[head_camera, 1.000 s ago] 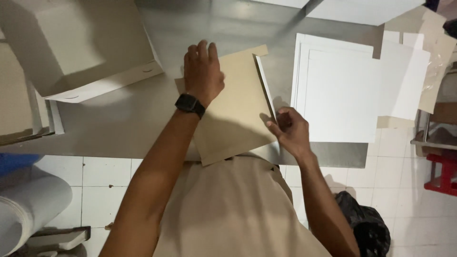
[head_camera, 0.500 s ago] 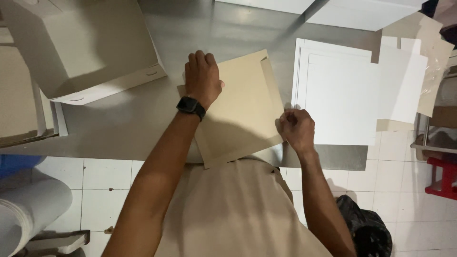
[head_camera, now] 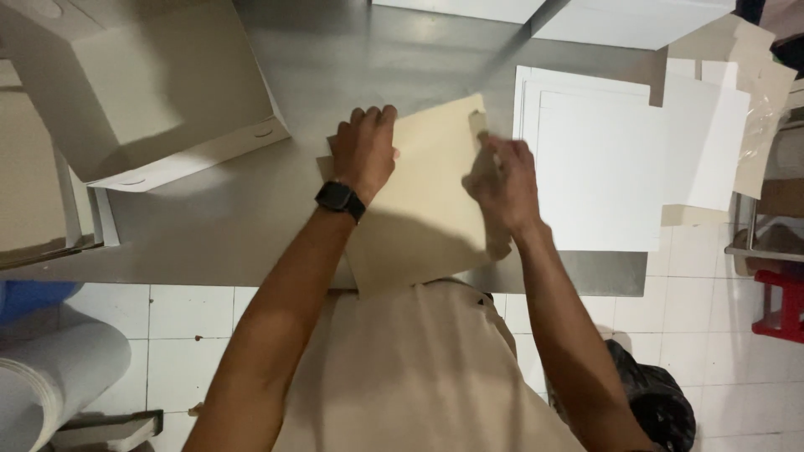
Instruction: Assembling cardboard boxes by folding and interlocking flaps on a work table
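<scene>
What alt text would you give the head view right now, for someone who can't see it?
Seen from above, a person presses a tan cardboard sheet flat on a steel table, left hand on its left part, right hand blurred at its right edge. A stack of white sheets lies to the right; an open box sits upper left.

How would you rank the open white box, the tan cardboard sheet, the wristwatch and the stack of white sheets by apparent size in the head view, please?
1. Open white box
2. Stack of white sheets, close to the box, so this order is unsure
3. Tan cardboard sheet, partly hidden by both hands
4. Wristwatch
</scene>
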